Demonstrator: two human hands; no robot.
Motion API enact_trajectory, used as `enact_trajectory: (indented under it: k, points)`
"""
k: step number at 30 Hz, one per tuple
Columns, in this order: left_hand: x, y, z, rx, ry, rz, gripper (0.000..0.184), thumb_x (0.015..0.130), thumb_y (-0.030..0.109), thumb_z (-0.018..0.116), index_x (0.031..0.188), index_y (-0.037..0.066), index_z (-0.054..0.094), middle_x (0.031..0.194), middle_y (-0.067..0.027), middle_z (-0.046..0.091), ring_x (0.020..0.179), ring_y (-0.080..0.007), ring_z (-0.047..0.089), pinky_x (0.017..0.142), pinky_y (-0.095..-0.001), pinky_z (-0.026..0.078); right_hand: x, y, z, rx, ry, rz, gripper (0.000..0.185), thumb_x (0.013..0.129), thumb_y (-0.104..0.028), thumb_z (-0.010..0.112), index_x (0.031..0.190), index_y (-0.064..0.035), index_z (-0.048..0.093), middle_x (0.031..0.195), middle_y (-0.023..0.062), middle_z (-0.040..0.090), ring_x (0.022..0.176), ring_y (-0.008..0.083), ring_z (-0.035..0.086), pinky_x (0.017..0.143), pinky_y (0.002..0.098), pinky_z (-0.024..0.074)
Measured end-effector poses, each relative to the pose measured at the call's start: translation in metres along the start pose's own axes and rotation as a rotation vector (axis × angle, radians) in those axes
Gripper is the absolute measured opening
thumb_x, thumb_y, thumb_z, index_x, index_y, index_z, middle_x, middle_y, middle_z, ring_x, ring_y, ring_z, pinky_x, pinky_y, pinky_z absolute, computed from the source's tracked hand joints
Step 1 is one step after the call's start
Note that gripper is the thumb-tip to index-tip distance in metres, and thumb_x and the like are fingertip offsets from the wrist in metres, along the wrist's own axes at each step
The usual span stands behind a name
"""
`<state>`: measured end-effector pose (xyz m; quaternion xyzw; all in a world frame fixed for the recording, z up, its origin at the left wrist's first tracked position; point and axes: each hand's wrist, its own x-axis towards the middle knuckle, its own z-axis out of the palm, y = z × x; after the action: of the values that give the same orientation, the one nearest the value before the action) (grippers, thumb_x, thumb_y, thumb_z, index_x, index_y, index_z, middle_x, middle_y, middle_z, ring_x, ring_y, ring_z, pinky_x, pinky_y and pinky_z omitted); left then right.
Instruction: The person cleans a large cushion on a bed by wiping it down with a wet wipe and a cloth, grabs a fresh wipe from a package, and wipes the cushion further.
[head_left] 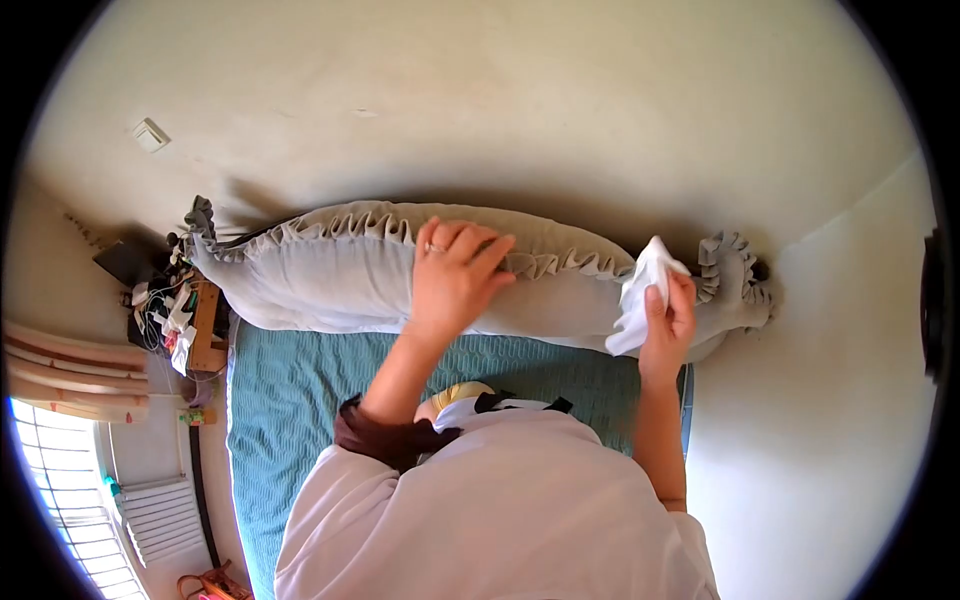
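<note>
A padded headboard cover (pixel 330 275) in grey fabric, with a gathered ruffle along its top, stretches across the head of the bed. My left hand (pixel 460 270), a ring on one finger, is at the middle of the ruffle, its bent fingers apart over the top edge. Nothing shows held in it, and the fingertips are partly hidden. Farther right, a crumpled white cloth (pixel 640 300) is pinched between the thumb and fingers of my right hand (pixel 672 318), in front of the ruffle near the headboard's right end.
A teal quilted bedspread (pixel 290 400) covers the bed below me. Behind the headboard rises a pale wall (pixel 560 110) with a light switch (pixel 151 135). To the left are a cluttered wooden stand (pixel 207 325) with cables, a curtain (pixel 75 370) and a barred window (pixel 55 480).
</note>
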<state>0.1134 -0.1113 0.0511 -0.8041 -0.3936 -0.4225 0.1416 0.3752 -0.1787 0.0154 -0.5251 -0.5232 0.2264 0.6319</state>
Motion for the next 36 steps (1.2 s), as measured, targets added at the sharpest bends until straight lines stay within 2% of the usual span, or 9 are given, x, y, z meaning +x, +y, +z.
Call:
enact_trajectory:
  k: [3, 5, 11, 14, 19, 25, 28, 33, 36]
  points:
    - [-0.023, -0.036, 0.034, -0.277, -0.04, -0.113, 0.011, 0.078, 0.012, 0.069, 0.087, 0.007, 0.065, 0.073, -0.006, 0.059, 0.065, -0.0215, 0.053, 0.062, -0.0279, 0.041, 0.008, -0.012, 0.025, -0.144, -0.11, -0.235, 0.033, 0.088, -0.014, 0.058, 0.119, -0.0015, 0.059, 0.123, 0.0125, 0.042, 0.103, 0.0206, 0.048, 0.088, 0.0322, 0.0412]
    - [-0.024, -0.035, 0.042, -0.654, -0.075, -0.541, 0.011, 0.086, 0.015, 0.064, 0.083, 0.004, 0.063, 0.067, -0.0009, 0.055, 0.066, -0.0113, 0.048, 0.063, -0.0237, 0.037, 0.009, -0.028, 0.061, -0.359, -0.178, -0.439, 0.034, 0.082, -0.009, 0.064, 0.116, -0.0045, 0.062, 0.122, 0.0132, 0.044, 0.089, 0.0215, 0.054, 0.076, 0.0349, 0.0461]
    - [-0.016, -0.028, 0.036, -1.273, -0.033, -0.99, 0.027, 0.094, 0.018, 0.055, 0.071, 0.005, 0.056, 0.063, 0.0068, 0.042, 0.063, -0.0045, 0.033, 0.055, -0.0237, 0.028, 0.018, -0.005, 0.129, -0.518, -0.29, -0.579, 0.03, 0.073, -0.007, 0.069, 0.103, -0.011, 0.064, 0.096, 0.0054, 0.058, 0.079, 0.0247, 0.059, 0.068, 0.0367, 0.0499]
    - [-0.017, -0.031, 0.042, -1.31, 0.06, -0.978, 0.025, 0.095, 0.019, 0.053, 0.073, 0.006, 0.056, 0.066, 0.0091, 0.039, 0.064, -0.0027, 0.031, 0.056, -0.0219, 0.026, 0.036, 0.032, 0.071, -0.75, -0.309, -0.343, 0.025, 0.072, -0.008, 0.07, 0.097, -0.0109, 0.067, 0.085, 0.0076, 0.06, 0.079, 0.0252, 0.06, 0.067, 0.0364, 0.0498]
    - [-0.014, -0.032, 0.044, -1.412, 0.023, -0.97, 0.023, 0.095, 0.018, 0.052, 0.075, 0.006, 0.056, 0.069, 0.0087, 0.041, 0.065, -0.0028, 0.032, 0.059, -0.0207, 0.028, 0.039, -0.013, 0.084, -0.377, -0.211, -0.368, 0.022, 0.076, -0.011, 0.071, 0.097, -0.008, 0.066, 0.096, 0.0083, 0.059, 0.077, 0.0252, 0.062, 0.064, 0.0364, 0.0495]
    - [-0.02, -0.038, 0.047, -1.496, 0.076, -1.008, 0.018, 0.095, 0.016, 0.052, 0.082, 0.007, 0.061, 0.074, 0.0087, 0.051, 0.069, -0.0021, 0.041, 0.064, -0.0197, 0.034, 0.041, 0.01, 0.104, -0.831, -0.42, -0.244, 0.014, 0.078, -0.014, 0.067, 0.091, -0.0073, 0.066, 0.091, 0.0073, 0.056, 0.085, 0.0261, 0.061, 0.067, 0.0375, 0.0492]
    - [-0.021, -0.039, 0.051, -1.514, 0.08, -1.024, 0.018, 0.096, 0.017, 0.051, 0.086, 0.006, 0.062, 0.076, 0.0079, 0.054, 0.07, -0.0024, 0.044, 0.066, -0.0199, 0.036, 0.061, 0.026, 0.065, -0.704, -0.354, -0.195, 0.015, 0.078, -0.013, 0.068, 0.091, -0.0065, 0.066, 0.09, 0.0085, 0.056, 0.084, 0.0271, 0.06, 0.067, 0.0375, 0.0493]
    - [-0.009, -0.027, 0.044, -1.418, 0.042, -1.081, 0.023, 0.097, 0.019, 0.049, 0.08, 0.007, 0.057, 0.072, 0.009, 0.044, 0.067, -0.0028, 0.034, 0.061, -0.0197, 0.03, 0.039, -0.025, 0.119, -0.457, -0.262, -0.565, 0.012, 0.076, -0.015, 0.07, 0.082, -0.0051, 0.066, 0.085, 0.0073, 0.057, 0.072, 0.0268, 0.059, 0.063, 0.0363, 0.0485]
    - [-0.01, -0.029, 0.048, -1.488, 0.047, -1.059, 0.023, 0.097, 0.02, 0.049, 0.081, 0.006, 0.058, 0.071, 0.0089, 0.043, 0.067, -0.0028, 0.034, 0.061, -0.0198, 0.03, 0.047, 0.002, 0.127, -0.496, -0.458, -0.386, 0.016, 0.074, -0.018, 0.072, 0.078, -0.0035, 0.065, 0.082, 0.0078, 0.058, 0.069, 0.0267, 0.058, 0.062, 0.0349, 0.0474]
